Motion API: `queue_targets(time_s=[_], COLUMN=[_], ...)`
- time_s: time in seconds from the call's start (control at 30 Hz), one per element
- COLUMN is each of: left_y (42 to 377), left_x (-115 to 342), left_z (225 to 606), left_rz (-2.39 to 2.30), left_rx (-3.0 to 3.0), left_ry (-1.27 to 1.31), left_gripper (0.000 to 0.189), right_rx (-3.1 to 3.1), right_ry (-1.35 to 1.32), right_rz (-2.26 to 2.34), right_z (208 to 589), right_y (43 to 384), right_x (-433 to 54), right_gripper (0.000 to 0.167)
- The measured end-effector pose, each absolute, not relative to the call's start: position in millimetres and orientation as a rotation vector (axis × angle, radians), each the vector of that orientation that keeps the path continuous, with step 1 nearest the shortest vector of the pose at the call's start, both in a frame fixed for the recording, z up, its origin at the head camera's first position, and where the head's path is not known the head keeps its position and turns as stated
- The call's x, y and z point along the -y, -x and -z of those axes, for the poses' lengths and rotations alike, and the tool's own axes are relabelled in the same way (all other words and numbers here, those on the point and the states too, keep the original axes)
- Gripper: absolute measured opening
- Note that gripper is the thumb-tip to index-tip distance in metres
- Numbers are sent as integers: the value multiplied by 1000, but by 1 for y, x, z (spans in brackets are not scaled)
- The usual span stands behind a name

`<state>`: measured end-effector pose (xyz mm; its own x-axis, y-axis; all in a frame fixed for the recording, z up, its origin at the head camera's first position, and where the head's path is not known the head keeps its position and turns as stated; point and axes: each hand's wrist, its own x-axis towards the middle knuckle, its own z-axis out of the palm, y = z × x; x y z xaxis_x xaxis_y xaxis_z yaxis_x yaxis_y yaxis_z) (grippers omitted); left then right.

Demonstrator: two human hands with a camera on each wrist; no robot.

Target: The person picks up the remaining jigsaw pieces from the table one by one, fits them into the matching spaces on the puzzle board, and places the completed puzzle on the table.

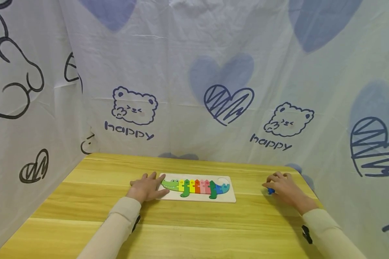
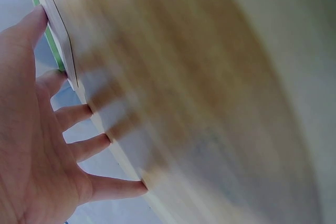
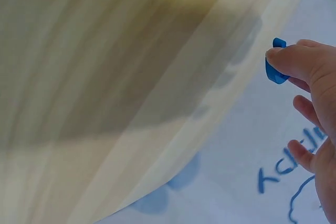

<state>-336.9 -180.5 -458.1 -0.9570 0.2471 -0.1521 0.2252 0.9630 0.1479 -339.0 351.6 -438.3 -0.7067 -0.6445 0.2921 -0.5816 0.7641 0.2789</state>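
Note:
A crocodile puzzle board (image 1: 197, 198) lies on the table, pale with a colourful crocodile of several fitted pieces. Its head is at the left, and an unfilled curl-shaped outline shows at the tail end on the right. My left hand (image 1: 146, 187) rests at the board's left end with fingers spread; in the left wrist view the thumb touches the board's edge and the other fingertips rest on or near the tabletop. Off to the right of the board, my right hand (image 1: 283, 187) pinches a small blue puzzle piece (image 3: 275, 72) between thumb and index finger, above the table.
The yellow wood-grain table (image 1: 181, 230) reaches back to a hanging white cloth (image 1: 181, 108) printed with hearts and bears. Another cloth wall (image 1: 52, 126) stands along the left side. The table's right edge lies close to my right hand.

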Motion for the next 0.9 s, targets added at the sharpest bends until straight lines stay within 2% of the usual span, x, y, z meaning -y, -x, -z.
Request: queue_targets(time_s=[0.9], left_y=[335], left_x=[180], left_z=[456], left_rz=[-205], left_rx=[-2948], left_ry=[-363], left_gripper=[79], right_rx=[2594], right_ry=[-1073], right_rz=[355], right_z=[421], right_y=[361], right_x=[-259], right_gripper=[37])
